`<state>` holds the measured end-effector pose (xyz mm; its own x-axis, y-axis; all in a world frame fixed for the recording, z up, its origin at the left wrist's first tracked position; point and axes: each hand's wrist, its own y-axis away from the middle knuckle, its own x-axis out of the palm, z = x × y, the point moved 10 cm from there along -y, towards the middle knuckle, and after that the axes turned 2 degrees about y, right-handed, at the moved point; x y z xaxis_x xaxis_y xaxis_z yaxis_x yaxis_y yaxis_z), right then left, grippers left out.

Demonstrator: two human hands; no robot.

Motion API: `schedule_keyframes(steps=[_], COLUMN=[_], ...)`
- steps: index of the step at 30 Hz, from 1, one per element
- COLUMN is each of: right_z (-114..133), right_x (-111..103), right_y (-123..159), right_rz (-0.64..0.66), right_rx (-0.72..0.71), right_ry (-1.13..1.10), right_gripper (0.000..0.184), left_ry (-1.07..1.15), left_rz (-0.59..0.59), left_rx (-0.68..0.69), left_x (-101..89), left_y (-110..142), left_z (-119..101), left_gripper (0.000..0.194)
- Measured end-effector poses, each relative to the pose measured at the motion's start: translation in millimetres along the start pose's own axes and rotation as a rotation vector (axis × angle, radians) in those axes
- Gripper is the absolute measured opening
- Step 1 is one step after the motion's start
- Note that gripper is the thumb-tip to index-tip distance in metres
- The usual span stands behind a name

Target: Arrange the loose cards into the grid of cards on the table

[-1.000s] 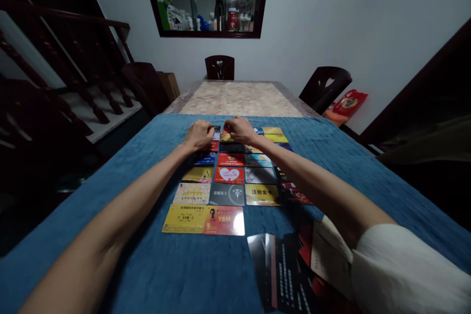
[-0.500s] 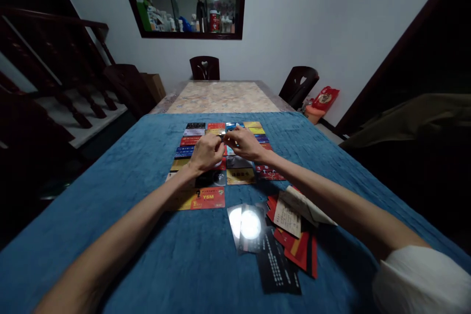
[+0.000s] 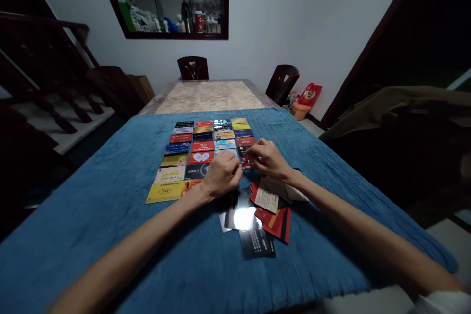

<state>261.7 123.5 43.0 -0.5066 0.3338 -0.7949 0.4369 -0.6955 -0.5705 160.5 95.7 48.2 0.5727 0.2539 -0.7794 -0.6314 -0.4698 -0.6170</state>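
Curled into a loose fist, my left hand [image 3: 223, 172] hovers over the lower right part of a grid of cards. My right hand [image 3: 268, 158] is to its right, thumb and fingers pinched at the grid's right edge. I cannot make out anything in either hand. Grid cards in view include a yellow card [image 3: 165, 192] at the front left, a red card with a white heart [image 3: 201, 157] and a dark blue card [image 3: 177, 148]. Nearer me lies a loose pile with a glossy card [image 3: 235, 217], black cards [image 3: 257, 245], red cards [image 3: 280, 225] and a cream printed card [image 3: 267, 196].
A blue cloth [image 3: 121, 167] covers the near part of the table, with the patterned tabletop [image 3: 209, 94] beyond. Dark wooden chairs [image 3: 282, 83] stand around it. A railing [image 3: 47, 73] is on the left, and a glass-shelved cabinet [image 3: 172, 0] is set in the wall.
Both hands came back toward me from the middle of the grid and moved apart. The small dark thing between them no longer shows. The view shifted right, and the glossy cards in the pile lie differently.
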Motion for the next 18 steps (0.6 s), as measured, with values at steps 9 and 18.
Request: schedule_keyframes(steps=[9,18], right_z=[-2.3,2.6], right_x=[-15.7,-3.4], right_y=[34.1,44.7], right_rz=[-0.062,0.022], right_rx=[0.077,0.036], right_ry=[-0.074,-0.044], right_gripper=[0.013,0.016], left_ry=[0.133,0.068], left_rz=[0.232,0.377], left_rx=[0.184,0.228], left_x=[20.0,29.4], left_y=[18.4,37.1], left_z=[-77.5,-91.1], left_gripper=[0.015,0.024])
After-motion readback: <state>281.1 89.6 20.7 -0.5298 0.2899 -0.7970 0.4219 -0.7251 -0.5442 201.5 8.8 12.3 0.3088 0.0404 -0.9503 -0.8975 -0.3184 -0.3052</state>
